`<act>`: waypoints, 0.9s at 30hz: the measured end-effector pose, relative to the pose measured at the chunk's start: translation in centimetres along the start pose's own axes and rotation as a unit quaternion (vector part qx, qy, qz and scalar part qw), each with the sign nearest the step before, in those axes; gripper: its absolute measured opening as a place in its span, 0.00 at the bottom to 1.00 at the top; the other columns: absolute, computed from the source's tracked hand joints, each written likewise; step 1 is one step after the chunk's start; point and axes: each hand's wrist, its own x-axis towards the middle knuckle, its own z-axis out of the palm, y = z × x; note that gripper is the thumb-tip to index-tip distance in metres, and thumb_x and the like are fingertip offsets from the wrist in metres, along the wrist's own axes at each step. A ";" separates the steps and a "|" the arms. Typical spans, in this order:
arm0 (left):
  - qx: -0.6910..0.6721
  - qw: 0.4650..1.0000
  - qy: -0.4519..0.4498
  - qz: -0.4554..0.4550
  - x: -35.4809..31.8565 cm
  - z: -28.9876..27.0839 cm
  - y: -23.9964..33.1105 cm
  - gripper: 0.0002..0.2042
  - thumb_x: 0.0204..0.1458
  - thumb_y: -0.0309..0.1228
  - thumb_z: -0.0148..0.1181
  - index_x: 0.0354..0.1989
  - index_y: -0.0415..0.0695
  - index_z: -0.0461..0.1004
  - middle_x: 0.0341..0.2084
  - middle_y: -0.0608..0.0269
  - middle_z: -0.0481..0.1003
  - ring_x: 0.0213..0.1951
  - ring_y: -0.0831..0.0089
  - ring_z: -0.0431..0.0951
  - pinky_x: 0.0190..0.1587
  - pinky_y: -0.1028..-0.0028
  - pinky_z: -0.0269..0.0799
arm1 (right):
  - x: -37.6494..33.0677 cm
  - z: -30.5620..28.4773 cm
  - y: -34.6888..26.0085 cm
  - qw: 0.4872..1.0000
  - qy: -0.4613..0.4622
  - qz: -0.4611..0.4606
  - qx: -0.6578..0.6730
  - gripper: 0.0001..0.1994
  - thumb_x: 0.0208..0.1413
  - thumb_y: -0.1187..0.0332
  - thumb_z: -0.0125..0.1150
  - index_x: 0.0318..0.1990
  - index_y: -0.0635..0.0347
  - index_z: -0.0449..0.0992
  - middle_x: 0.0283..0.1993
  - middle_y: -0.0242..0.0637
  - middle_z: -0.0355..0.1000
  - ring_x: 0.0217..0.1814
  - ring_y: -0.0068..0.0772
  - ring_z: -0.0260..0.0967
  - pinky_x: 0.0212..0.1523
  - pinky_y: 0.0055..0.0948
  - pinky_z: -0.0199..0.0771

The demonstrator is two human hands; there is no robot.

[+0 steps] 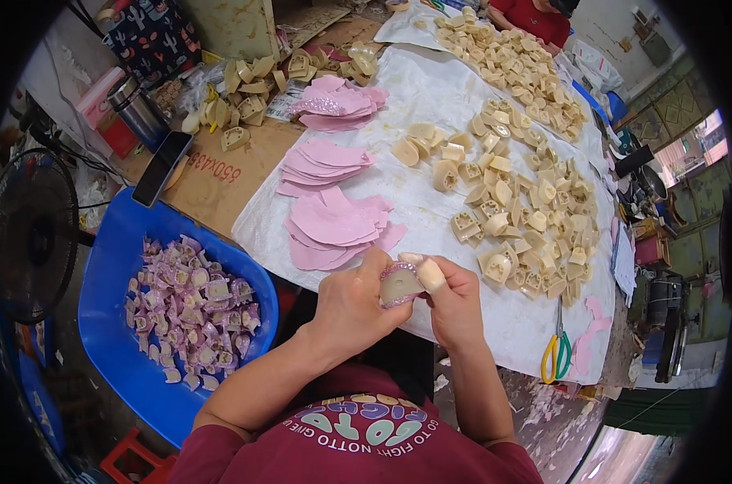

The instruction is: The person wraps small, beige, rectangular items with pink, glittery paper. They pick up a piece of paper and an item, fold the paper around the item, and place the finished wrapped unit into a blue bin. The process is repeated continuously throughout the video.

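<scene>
My left hand (354, 302) and my right hand (453, 300) meet at the table's near edge and together grip one cream heel-shaped block (401, 283) with a pink glittery piece wrapped around its edge. A taped right fingertip presses on the block's top. Just beyond my hands lie stacks of flat pink cut pieces (334, 226). To the right, many bare cream blocks (527, 218) are spread over the white sheet (430, 97).
A blue tub (108, 266) at my left holds several pink-wrapped blocks (192, 306). Scissors with yellow-green handles (557, 351) lie at the right near edge. A dark phone (163, 168), a metal cup (138, 111) and a fan (29, 234) stand left. Another person in red (531, 18) sits at the far end.
</scene>
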 end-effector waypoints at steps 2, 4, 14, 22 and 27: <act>0.002 1.000 0.004 -0.006 0.0 0.0 0.1 0.19 0.37 0.33 0.68 0.35 0.40 0.66 0.17 0.53 0.73 0.20 0.57 0.77 0.22 0.62 0.71 | -0.1 0.3 0.3 0.999 0.013 0.000 0.042 0.14 0.62 0.67 0.54 0.48 0.69 0.76 0.39 0.34 0.76 0.38 0.20 0.72 0.40 0.21 0.71; 0.010 1.000 0.005 -0.018 -0.1 0.3 0.2 0.19 0.38 0.33 0.68 0.35 0.39 0.66 0.17 0.53 0.73 0.20 0.57 0.77 0.23 0.63 0.71 | -0.4 0.9 0.7 0.998 0.047 -0.033 -0.018 0.14 0.63 0.66 0.53 0.49 0.69 0.75 0.39 0.33 0.76 0.38 0.20 0.71 0.39 0.20 0.71; 0.001 0.999 0.032 -0.032 0.1 0.7 -0.4 0.19 0.37 0.32 0.70 0.34 0.39 0.66 0.16 0.56 0.73 0.17 0.67 0.76 0.21 0.70 0.70 | -0.4 1.8 0.4 0.987 0.050 -0.058 -0.138 0.15 0.62 0.74 0.46 0.53 0.69 0.70 0.43 0.37 0.75 0.45 0.20 0.68 0.48 0.24 0.69; -0.062 0.994 -0.050 -0.081 0.7 -1.1 -0.1 0.18 0.41 0.30 0.69 0.37 0.39 0.68 0.23 0.59 0.74 0.23 0.75 0.75 0.26 0.75 0.70 | -0.5 1.8 -0.4 0.955 -0.014 -0.131 -0.267 0.18 0.60 0.78 0.45 0.57 0.67 0.68 0.51 0.41 0.72 0.53 0.30 0.68 0.54 0.27 0.66; -0.281 0.955 -0.081 -0.043 1.0 -2.5 -1.5 0.15 0.48 0.23 0.63 0.45 0.36 0.70 0.30 0.58 0.75 0.32 0.76 0.76 0.36 0.76 0.72 | -0.3 1.1 -1.1 0.938 -0.079 -0.164 -0.294 0.21 0.54 0.81 0.47 0.57 0.67 0.67 0.49 0.45 0.72 0.50 0.41 0.71 0.50 0.31 0.70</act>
